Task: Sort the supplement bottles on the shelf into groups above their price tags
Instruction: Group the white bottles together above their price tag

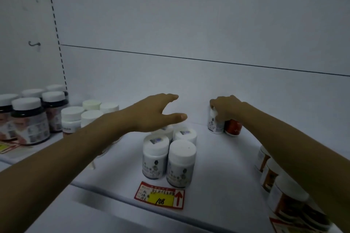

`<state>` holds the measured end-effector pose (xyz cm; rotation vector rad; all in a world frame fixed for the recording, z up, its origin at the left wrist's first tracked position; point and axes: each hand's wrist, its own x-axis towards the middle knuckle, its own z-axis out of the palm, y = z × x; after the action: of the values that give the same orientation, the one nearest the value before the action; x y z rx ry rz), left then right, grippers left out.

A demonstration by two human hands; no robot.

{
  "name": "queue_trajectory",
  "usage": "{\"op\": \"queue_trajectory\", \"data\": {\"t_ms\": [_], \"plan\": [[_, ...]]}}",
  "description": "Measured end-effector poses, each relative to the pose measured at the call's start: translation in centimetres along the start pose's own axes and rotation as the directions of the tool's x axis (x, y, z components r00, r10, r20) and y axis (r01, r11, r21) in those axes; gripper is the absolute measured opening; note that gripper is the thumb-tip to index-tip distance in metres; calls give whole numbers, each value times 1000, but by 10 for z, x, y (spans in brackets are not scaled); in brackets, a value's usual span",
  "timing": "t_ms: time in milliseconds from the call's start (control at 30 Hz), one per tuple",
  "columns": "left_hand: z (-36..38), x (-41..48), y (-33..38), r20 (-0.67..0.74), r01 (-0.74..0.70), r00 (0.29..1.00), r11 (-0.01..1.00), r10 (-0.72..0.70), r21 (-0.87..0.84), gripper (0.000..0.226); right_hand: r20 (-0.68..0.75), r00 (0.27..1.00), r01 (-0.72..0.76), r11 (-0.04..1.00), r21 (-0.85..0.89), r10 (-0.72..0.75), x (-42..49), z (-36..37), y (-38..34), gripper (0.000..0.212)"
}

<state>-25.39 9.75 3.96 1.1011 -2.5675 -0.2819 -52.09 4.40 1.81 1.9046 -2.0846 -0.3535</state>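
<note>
Forearms reach in over the shelf (217, 166). Left hand (157, 113) hovers spread and empty above the group of white bottles (170, 157) behind the 108 price tag (161, 196). Right hand (227, 108) curls over the cap of a matching white bottle (215, 126) at the back wall, just beside a red-labelled bottle (233, 127). It is probably light, rigid, smooth plastic, best gripped round the cap or upper body.
</note>
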Motion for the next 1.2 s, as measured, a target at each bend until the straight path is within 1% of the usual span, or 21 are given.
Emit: {"op": "queue_trajectory", "data": {"t_ms": [100, 167, 233, 267, 300, 367, 400, 500, 533, 600, 700, 767, 800, 833, 867, 933, 1000, 1100, 1167, 1200], "plan": [[5, 0, -4, -25, 6, 1000, 1000, -6, 12, 69, -79, 997, 14, 1000, -8, -15, 6, 6, -3, 50], [10, 3, -8, -71, 6, 997, 1000, -7, -15, 66, -128, 991, 38, 999, 6, -37, 8, 6, -5, 44], [18, 5, -12, -127, 19, 991, 990, -36, -138, 60, -136, 988, 86, 991, 104, -72, 9, 6, -9, 39], [23, 6, -14, -150, 32, 986, 968, -71, -247, 56, -133, 987, 112, 980, 165, -90, 9, 5, -11, 38], [28, 5, -16, -161, 50, 980, 926, -117, -374, 52, -140, 984, 139, 963, 230, -108, 9, 3, -14, 39], [38, 5, -20, -155, 70, 967, 800, -200, -596, 45, -171, 977, 183, 903, 388, -125, 8, -3, -21, 42], [42, 6, -22, -161, 69, 960, 746, -231, -662, 42, -184, 974, 203, 856, 474, -129, 7, -8, -25, 43], [46, 11, -32, -185, 53, 938, 649, -293, -759, 38, -173, 976, 219, 683, 697, -135, 5, -24, -37, 43], [47, 14, -36, -183, 50, 935, 623, -304, -780, 37, -153, 977, 212, 631, 746, -148, 4, -29, -42, 43], [47, 17, -44, -167, 50, 934, 579, -316, -814, 36, -111, 977, 195, 562, 804, -181, 5, -36, -53, 46], [51, 18, -55, -143, 64, 939, 567, -313, -821, 33, -87, 968, 199, 503, 841, -237, 7, -43, -69, 43], [53, 16, -59, -105, 99, 939, 550, -326, -829, 37, -72, 957, 209, 498, 842, -280, 10, -47, -77, 39], [55, 15, -61, -70, 122, 940, 519, -334, -846, 40, -63, 953, 212, 506, 836, -295, 12, -48, -80, 38], [56, 13, -61, -31, 140, 941, 472, -337, -870, 42, -51, 951, 212, 519, 828, -306, 14, -49, -83, 38], [59, 12, -62, 8, 151, 943, 403, -334, -903, 42, -40, 948, 212, 534, 819, -314, 15, -48, -86, 38], [65, 12, -64, 89, 171, 950, 258, -301, -951, 31, -14, 944, 210, 567, 797, -331, 19, -46, -91, 39], [73, 14, -66, 189, 238, 948, 181, -256, -954, 33, 20, 938, 196, 577, 793, -346, 20, -43, -94, 39], [79, 20, -69, 236, 269, 947, 133, -219, -954, 36, 46, 923, 195, 569, 799, -381, 21, -44, -95, 37], [81, 23, -71, 260, 288, 948, 142, -183, -947, 43, 82, 905, 183, 557, 811, -417, 19, -45, -93, 36], [82, 23, -72, 262, 290, 950, 167, -171, -942, 43, 95, 897, 174, 544, 821, -431, 18, -47, -93, 35]]}}
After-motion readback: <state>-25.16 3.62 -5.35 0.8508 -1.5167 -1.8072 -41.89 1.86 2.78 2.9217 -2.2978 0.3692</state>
